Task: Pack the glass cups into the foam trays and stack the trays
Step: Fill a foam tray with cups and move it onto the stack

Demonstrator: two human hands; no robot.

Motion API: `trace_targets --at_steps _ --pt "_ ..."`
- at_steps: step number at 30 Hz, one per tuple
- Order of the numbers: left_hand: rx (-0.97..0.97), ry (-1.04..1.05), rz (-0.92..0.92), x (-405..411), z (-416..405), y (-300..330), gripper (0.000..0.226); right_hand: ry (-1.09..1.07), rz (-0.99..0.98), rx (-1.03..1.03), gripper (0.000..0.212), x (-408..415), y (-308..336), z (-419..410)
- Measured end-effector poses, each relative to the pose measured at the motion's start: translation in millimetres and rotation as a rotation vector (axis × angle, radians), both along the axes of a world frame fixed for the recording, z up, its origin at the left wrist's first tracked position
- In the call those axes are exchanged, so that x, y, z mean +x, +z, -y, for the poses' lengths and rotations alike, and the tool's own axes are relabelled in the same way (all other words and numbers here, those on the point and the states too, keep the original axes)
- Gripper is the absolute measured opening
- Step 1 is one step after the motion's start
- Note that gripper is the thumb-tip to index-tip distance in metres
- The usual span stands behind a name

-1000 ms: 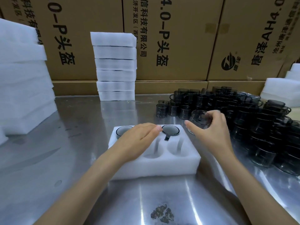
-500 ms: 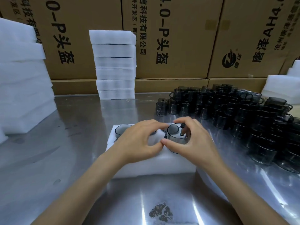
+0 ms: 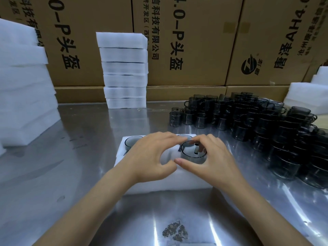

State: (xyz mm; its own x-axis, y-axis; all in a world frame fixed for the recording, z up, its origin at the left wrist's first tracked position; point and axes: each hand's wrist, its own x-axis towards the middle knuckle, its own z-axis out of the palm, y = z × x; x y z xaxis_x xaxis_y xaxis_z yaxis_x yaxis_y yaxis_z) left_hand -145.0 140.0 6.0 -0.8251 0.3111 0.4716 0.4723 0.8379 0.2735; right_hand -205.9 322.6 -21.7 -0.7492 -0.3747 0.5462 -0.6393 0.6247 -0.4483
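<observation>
A white foam tray point(image 3: 170, 181) lies on the steel table in front of me. A dark glass cup point(image 3: 132, 142) sits in its back-left pocket, and another cup's rim shows at the back right behind my fingers. My right hand point(image 3: 211, 160) grips a smoky glass cup point(image 3: 193, 154) over the tray's front-right pocket, thumb and fingers curled round its rim. My left hand point(image 3: 152, 157) rests on the tray with curled fingers, its fingertips touching that cup's far rim. A large pile of dark glass cups point(image 3: 262, 128) stands at the right.
A stack of several foam trays point(image 3: 124, 70) stands at the back centre, a bigger foam pile point(image 3: 23, 93) at the left, more foam point(image 3: 305, 93) at the far right. Cardboard boxes point(image 3: 195, 41) wall the back. A dark stain point(image 3: 174, 230) marks the table near me.
My right hand brought a cup from the pile over to the tray's front-right pocket and lowered it. My left hand curled and shifted right to meet the cup.
</observation>
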Motion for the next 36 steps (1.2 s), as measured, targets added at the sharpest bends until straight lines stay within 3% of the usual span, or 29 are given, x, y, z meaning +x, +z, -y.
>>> trace_targets --at_steps 8,14,17,21,24,27,31,36 --pt "-0.045 0.034 0.027 0 0 0 0.068 -0.073 0.001 0.036 0.063 3 1 2" --pt "-0.048 0.025 0.03 3 -1 4 0.06 -0.049 0.006 0.01 0.079 5 4 0" --pt "-0.091 0.026 -0.055 8 -2 4 0.063 0.052 -0.056 -0.061 0.066 10 7 -8" --pt "-0.222 -0.017 -0.141 16 -9 1 0.057 0.176 -0.023 0.168 0.061 14 2 -12" --pt "-0.31 -0.026 -0.06 12 -13 1 0.055 0.168 0.031 0.374 0.051 10 -5 -15" --pt "-0.346 0.026 -0.017 6 -17 0 0.065 0.161 0.036 0.424 0.051 9 -6 -17" --pt "-0.3 0.016 -0.016 8 -16 -3 0.06 0.181 0.041 0.351 0.056 9 -8 -15" --pt "-0.398 0.042 -0.173 8 -15 -12 0.045 0.195 0.112 -0.084 0.049 1 -11 -20"
